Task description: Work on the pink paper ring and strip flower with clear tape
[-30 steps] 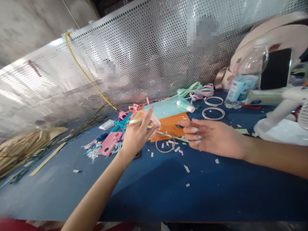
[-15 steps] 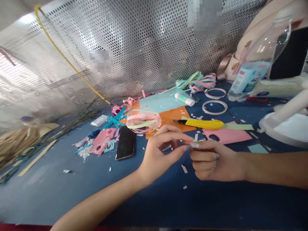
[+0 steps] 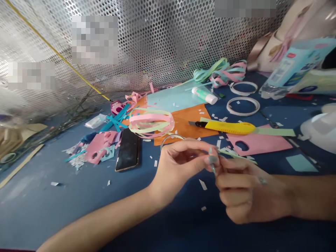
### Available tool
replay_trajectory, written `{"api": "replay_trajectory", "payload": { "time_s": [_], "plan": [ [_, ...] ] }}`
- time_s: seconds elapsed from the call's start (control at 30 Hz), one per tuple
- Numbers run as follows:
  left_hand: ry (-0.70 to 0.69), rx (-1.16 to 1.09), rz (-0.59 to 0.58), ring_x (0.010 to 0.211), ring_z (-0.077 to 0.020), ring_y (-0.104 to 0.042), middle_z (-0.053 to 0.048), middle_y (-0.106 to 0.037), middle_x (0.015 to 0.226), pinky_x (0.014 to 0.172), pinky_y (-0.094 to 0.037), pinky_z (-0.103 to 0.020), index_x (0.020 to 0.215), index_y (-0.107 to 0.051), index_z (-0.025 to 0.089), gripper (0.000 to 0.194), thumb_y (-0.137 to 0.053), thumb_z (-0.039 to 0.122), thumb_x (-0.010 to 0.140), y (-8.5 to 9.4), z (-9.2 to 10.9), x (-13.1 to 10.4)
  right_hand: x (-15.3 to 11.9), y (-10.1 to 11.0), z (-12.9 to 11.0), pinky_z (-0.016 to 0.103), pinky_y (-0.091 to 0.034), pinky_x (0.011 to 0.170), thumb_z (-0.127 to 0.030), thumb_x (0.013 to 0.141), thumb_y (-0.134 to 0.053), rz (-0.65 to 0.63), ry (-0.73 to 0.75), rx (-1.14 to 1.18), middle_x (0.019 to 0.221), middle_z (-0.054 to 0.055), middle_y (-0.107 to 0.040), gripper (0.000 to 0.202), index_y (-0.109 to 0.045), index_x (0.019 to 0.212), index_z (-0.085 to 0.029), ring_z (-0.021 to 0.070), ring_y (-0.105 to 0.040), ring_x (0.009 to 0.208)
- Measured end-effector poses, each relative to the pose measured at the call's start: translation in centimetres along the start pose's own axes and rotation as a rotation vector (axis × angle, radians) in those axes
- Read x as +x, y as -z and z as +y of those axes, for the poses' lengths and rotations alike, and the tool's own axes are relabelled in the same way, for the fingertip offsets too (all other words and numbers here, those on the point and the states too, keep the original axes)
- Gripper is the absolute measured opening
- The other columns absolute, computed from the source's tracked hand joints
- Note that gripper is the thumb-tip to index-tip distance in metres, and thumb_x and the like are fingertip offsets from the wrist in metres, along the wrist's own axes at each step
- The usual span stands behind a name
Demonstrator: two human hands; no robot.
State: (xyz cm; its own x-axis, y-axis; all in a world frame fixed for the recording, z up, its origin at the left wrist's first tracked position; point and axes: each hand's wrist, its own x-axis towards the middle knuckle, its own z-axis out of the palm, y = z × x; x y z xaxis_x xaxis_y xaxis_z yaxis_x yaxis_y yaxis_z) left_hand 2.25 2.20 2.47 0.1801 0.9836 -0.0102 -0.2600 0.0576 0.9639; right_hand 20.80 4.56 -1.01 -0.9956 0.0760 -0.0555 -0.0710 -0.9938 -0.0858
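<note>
My left hand (image 3: 175, 168) is closed in a pinch, thumb against forefinger. Its fingertips meet those of my right hand (image 3: 244, 192), which is also pinched, with its other fingers curled under. A thin pale green paper strip (image 3: 237, 156) comes out from between the fingertips and runs off to the right, behind my right hand; its other end is hidden. Just behind my left hand shows the arc of a thin pale hoop (image 3: 168, 137); I cannot tell whether it is held or lies on the table. Beyond that sits a ball of pink and green paper strips (image 3: 152, 122).
A yellow utility knife (image 3: 228, 127), blade out, lies over pink paper (image 3: 262, 148). Around are a phone (image 3: 128, 150), orange paper (image 3: 183, 122), a glue stick (image 3: 204, 95), two white rings (image 3: 243, 106), a bottle (image 3: 294, 70) and paper scraps. A perforated metal panel (image 3: 162, 45) stands behind.
My view has tilted and come nearer the table. The pale green strip now shows beside my fingertips. My right hand has turned and sits lower; both hands stay pinched together.
</note>
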Motion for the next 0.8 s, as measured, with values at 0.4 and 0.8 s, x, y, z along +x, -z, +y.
{"api": "replay_trajectory", "payload": {
  "time_s": [0.4, 0.8],
  "plan": [
    [0.031, -0.046, 0.023, 0.066, -0.0144, -0.068, -0.005, -0.075, 0.082, 0.069, -0.062, -0.029, 0.083, -0.079, 0.016, 0.014, -0.084, 0.026, 0.075, -0.7, 0.5, 0.3, -0.1, 0.2, 0.2, 0.021, -0.029, 0.055, -0.029, 0.096, -0.063, -0.037, 0.03, 0.213, 0.044, -0.01, -0.032, 0.038, -0.056, 0.061, -0.017, 0.0067, -0.016, 0.043],
    [-0.028, -0.054, 0.101, 0.076, -0.0216, -0.078, -0.007, -0.08, 0.095, 0.076, -0.066, -0.034, 0.097, -0.08, 0.019, 0.014, -0.076, 0.022, 0.085, 1.4, -1.3, 0.2, -0.1, 0.4, -0.5, 0.021, -0.028, 0.056, -0.025, 0.095, -0.067, 0.114, 0.173, 0.13, 0.045, -0.011, -0.024, 0.016, -0.071, 0.11, -0.03, 0.0068, -0.024, 0.048]
  ]
}}
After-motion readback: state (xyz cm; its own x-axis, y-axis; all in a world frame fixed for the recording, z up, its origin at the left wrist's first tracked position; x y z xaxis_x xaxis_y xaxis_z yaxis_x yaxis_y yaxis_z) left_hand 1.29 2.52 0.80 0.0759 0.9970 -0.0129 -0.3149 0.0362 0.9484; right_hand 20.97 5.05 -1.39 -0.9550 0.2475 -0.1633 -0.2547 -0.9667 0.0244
